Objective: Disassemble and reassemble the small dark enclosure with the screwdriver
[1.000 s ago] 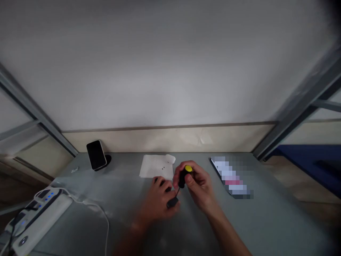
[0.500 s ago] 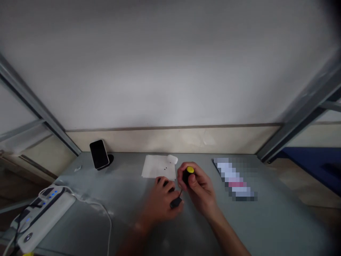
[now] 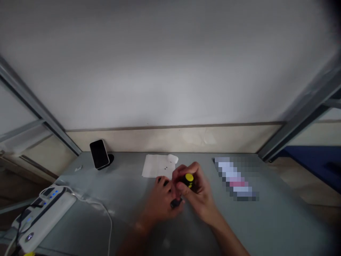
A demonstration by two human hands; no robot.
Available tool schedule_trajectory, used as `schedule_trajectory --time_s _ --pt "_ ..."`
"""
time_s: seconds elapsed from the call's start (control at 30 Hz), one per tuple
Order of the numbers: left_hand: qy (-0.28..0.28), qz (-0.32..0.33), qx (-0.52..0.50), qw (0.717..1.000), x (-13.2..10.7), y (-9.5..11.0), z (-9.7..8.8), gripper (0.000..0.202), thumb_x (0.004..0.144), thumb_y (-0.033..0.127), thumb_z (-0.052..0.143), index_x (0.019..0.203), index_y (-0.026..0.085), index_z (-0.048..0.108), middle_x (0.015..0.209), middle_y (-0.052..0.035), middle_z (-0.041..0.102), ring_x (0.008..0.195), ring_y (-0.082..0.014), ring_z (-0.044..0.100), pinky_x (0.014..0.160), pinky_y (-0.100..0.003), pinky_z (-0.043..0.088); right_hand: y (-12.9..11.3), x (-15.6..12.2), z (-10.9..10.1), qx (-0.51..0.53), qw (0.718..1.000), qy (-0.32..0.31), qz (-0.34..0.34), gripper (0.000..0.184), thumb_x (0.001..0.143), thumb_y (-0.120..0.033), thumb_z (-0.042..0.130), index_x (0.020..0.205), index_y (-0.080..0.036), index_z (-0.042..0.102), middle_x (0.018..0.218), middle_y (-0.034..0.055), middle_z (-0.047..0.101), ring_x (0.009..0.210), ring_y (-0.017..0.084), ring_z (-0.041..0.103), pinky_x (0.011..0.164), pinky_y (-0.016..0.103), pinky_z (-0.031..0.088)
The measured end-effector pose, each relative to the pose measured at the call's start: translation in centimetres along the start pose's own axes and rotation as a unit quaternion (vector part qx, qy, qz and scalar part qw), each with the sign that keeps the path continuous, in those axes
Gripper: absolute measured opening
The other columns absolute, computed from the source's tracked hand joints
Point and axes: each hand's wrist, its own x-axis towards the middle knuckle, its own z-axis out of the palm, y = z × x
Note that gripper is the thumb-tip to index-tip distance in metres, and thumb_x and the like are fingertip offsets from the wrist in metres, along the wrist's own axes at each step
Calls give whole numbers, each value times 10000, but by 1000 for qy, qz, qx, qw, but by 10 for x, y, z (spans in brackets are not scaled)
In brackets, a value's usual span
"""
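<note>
Fingers of your right hand (image 3: 201, 202) are wrapped around the screwdriver; those of your left hand (image 3: 158, 201) are curled tight, gripping the small dark piece. Counter (image 3: 128, 177): extends beneath and around your fingers. Power strip (image 3: 52, 224): far left of your left fingers. Pixelated flat item (image 3: 236, 183): right of your right fingers, apart from them. White paper (image 3: 154, 165): just beyond your left fingers. Screwdriver (image 3: 189, 178): yellow cap up, within your right fingers. Small dark piece (image 3: 176, 203): between your left thumb and index finger. Dark specks (image 3: 166, 168): on the paper, beyond your left fingers.

Change noted: your right fingers have moved closer to your left, the cap has dropped, and the shaft, visible half a second ago, is now hidden. This suggests a turn or regrip; treat tip contact as unconfirmed.
</note>
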Motion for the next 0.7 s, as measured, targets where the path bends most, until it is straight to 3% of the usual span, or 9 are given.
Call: schedule_trajectory --time_s 0.1,0.17,0.23,0.37,0.43,0.53,0.63,0.7 --pt "16 -3 -11 1000 0 0 1 223 917 430 632 988 235 712 998 -73 684 973 -278 558 864 -469 467 1 1 2 -39 998 41 -9 214 1012 -455 669 1035 -283 545 821 -33 537 650 129 471 599 258 404" --pt "19 -8 -19 1000 0 0 1 209 930 422 622 969 236 708 993 -70 687 979 -275 561 870 -462 465 2 2 1 -45 998 33 11 281 1064 -540 525 1165 -283 580 804 -28 517 630 137 454 593 270 407" --pt "28 -6 -27 999 0 1 1 195 933 409 618 958 238 708 999 -71 689 990 -275 564 874 -458 464 -1 4 -2 -41 999 8 27 348 1105 -530 406 1219 -274 613 803 -13 530 642 144 487 616 285 433" --pt "36 -5 -23 999 -1 1 2 229 946 428 596 1018 253 726 1084 -88 688 1050 -298 564 896 -485 469 -10 8 -1 -21 999 -20 -31 133 1062 -399 594 1060 -278 649 1040 35 629 832 154 638 762 314 519" --pt "31 -10 -23 999 -1 1 2 235 946 435 597 1029 259 729 1109 -88 684 1062 -301 565 908 -494 472 -11 9 1 14 999 -13 -48 78 1029 -326 667 1030 -300 594 1039 9 647 802 138 638 736 296 516" --pt "26 -13 -29 999 -1 1 2 213 931 421 621 1017 255 723 1044 -71 687 1001 -281 567 887 -478 472 -6 7 1 3 999 21 -44 135 1035 -348 661 980 -294 550 806 -42 581 656 120 517 608 244 423" --pt "38 -13 -38 998 0 1 1 169 919 388 632 967 241 704 958 -50 680 957 -263 563 876 -459 464 1 6 -5 -8 1000 18 6 304 1092 -526 460 1045 -265 608 758 -31 519 604 132 429 551 268 357" --pt "50 -11 -42 998 1 2 0 143 907 365 640 945 237 691 944 -46 679 961 -260 566 884 -452 461 1 7 -9 -2 999 2 38 406 1110 -544 367 1053 -243 634 767 -14 533 619 144 447 580 290 375"
